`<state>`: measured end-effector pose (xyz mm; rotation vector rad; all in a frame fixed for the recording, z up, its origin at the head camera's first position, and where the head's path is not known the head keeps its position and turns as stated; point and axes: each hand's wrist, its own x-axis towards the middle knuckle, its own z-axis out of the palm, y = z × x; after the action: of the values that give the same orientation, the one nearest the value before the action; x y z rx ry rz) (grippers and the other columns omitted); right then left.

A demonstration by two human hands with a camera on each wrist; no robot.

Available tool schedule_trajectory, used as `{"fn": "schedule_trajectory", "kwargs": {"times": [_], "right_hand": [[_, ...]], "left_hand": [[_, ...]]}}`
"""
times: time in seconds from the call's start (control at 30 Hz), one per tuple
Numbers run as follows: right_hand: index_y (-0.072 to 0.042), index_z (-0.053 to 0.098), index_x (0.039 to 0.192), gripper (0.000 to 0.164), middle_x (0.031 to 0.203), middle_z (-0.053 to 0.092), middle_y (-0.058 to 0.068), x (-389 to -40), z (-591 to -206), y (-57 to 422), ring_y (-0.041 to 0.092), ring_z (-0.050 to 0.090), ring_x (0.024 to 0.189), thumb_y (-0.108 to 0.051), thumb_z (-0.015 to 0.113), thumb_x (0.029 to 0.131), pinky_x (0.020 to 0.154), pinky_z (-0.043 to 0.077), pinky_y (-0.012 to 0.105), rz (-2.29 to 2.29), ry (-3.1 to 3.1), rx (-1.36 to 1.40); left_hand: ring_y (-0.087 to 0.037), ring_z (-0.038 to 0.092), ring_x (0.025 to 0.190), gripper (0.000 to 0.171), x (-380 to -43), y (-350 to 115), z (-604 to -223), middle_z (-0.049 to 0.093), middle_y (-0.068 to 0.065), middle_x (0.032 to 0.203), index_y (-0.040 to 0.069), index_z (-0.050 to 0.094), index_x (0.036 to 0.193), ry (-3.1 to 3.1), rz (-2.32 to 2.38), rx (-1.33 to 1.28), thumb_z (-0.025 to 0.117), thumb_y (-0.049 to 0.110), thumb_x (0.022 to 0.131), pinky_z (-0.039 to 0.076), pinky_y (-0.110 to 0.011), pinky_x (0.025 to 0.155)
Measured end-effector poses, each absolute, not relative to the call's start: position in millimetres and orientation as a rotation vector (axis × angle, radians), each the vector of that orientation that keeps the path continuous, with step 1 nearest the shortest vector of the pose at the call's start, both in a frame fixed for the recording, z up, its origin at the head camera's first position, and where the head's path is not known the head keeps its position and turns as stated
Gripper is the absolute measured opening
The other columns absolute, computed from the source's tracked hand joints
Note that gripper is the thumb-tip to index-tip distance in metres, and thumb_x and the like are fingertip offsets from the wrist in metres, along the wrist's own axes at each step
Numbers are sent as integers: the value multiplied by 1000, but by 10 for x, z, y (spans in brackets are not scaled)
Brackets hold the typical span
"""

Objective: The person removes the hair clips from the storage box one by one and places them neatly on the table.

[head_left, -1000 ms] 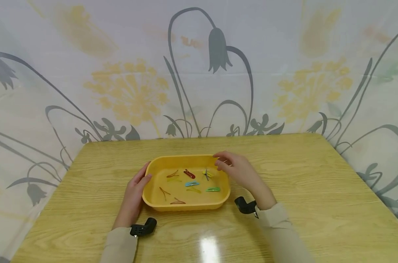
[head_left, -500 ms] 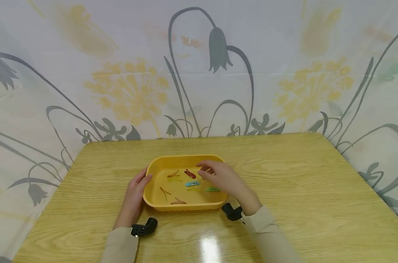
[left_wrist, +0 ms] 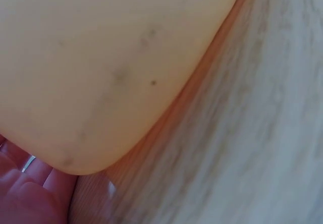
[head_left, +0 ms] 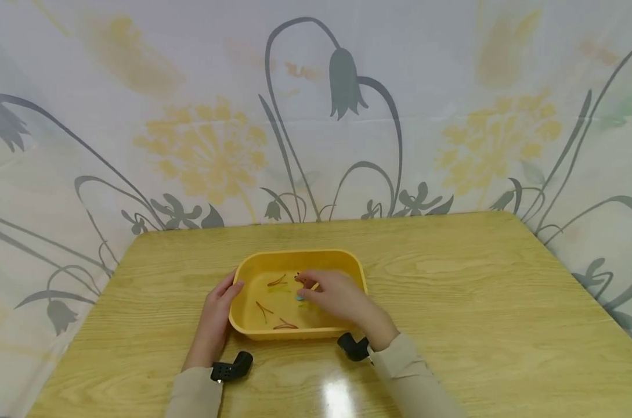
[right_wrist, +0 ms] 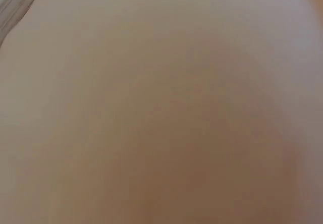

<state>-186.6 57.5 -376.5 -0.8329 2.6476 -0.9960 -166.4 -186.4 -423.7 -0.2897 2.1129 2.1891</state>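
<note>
In the head view a yellow plastic tray sits on the table with several small hair clips in it. My left hand grips its left side, thumb over the rim and fingers along the outer wall; the left wrist view shows this hand by the tray's corner. My right hand reaches low inside the tray, thumb and index finger apart. A blue hair clip peeks out at the thumb, and a dark red one shows beside the index fingertip. The right hand covers the clips on the right.
Toward the tray's left lie orange-brown clips, a reddish clip and a yellow one. The wood-grain table extends around the tray to a flowered cloth behind. Black wrist cameras sit near the tray's front edge.
My right hand has moved left and down, from the tray's back right rim to the blue clip near the middle. The left hand stays on the tray's left side.
</note>
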Motion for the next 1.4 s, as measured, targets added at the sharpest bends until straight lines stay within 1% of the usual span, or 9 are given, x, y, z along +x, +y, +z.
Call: {"fn": "schedule_trajectory", "kwargs": {"times": [0.17,0.27,0.53,0.7,0.83,1.0,1.17,1.33,1.4], "right_hand": [[-16,55,121,36,98,60,-5,-1852,-3802,483,6,55,78,-34,49,91,74,45,29,-945,2543,-816],[-17,56,120,35,97,60,-6,-1847,-3826,448,5,54,77,-35,49,91,75,44,29,-906,2515,-807],[-18,62,113,30,86,61,-11,-1845,-3899,408,4,52,68,-30,59,85,69,44,24,-813,2513,-837],[-16,63,108,28,75,56,-12,-1840,-3908,405,7,48,62,-23,65,81,66,42,23,-783,2573,-836],[-17,64,106,27,73,54,-12,-1834,-3904,391,6,48,63,-22,66,80,66,42,23,-742,2570,-865],[-18,65,99,18,75,53,-13,-1835,-3906,361,5,49,66,-22,64,81,65,42,22,-684,2530,-915],[-19,65,94,13,74,53,-13,-1834,-3929,333,5,49,65,-22,63,82,64,42,22,-658,2513,-909],[-22,64,83,2,72,55,-13,-1823,-3944,317,5,50,63,-23,64,81,61,43,22,-662,2522,-895],[-23,64,78,3,72,55,-14,-1821,-3946,316,5,50,63,-23,65,81,61,43,22,-660,2538,-901]], "left_hand": [[-9,34,123,49,-1658,-1870,-4257,31,4,140,17,35,138,2113,2196,-292,46,31,92,32,-29,98],[-10,34,123,48,-1661,-1868,-4255,31,4,140,17,36,137,2124,2194,-292,46,30,92,32,-30,98],[-10,34,122,47,-1668,-1860,-4243,32,4,139,19,37,137,2141,2172,-320,46,31,92,32,-31,98],[-10,33,123,48,-1685,-1860,-4244,32,4,140,19,37,137,2128,2183,-307,47,31,92,31,-31,99],[-10,35,122,47,-1689,-1866,-4240,33,5,139,19,37,137,2123,2191,-297,47,31,92,32,-31,98],[-10,36,122,46,-1691,-1868,-4225,33,4,139,19,37,137,2102,2210,-277,46,29,92,33,-31,98],[-10,35,123,46,-1689,-1866,-4216,32,5,139,19,37,137,2095,2203,-289,46,29,93,32,-31,99],[-10,35,122,46,-1681,-1862,-4218,32,4,139,19,37,137,2090,2197,-314,46,29,92,32,-31,99],[-10,35,122,46,-1687,-1863,-4219,33,4,139,18,37,137,2090,2202,-311,46,28,92,32,-31,98]]}}
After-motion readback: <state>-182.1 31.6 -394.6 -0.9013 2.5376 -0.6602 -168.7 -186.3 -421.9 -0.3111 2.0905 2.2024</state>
